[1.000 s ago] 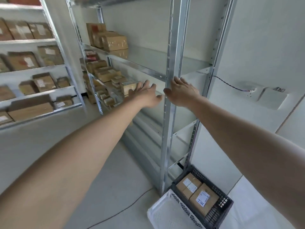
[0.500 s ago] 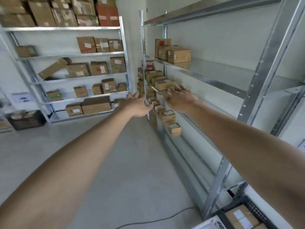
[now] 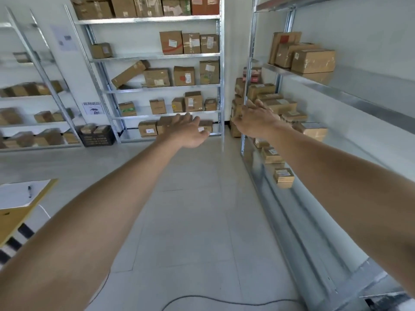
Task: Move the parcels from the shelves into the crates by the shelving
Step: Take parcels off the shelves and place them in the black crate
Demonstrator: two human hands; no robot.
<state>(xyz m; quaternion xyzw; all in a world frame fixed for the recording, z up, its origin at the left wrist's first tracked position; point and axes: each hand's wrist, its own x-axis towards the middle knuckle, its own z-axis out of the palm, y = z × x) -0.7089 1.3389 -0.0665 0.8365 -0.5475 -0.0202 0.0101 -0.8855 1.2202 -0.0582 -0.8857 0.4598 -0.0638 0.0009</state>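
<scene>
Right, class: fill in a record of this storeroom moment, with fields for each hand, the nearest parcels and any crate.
Left hand: open, empty, stretched forward
Right hand: open, empty, near the grey metal shelving at right
Nearest parcels: small brown cardboard boxes on that shelving's low shelves
Crate: black plastic crate on the far floor, holding parcels

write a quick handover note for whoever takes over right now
Hands: left hand and right hand are both open and empty, stretched forward along the aisle.
Things: the right hand is in front of the mid-shelf parcels on the right shelving; contact cannot be told. More boxes fill the far shelving.
Done: a black crate by the far shelving holds a few parcels.
Left: nothing is in hand; many parcels remain on the shelves. Probably grab one from the right shelving next.
</scene>
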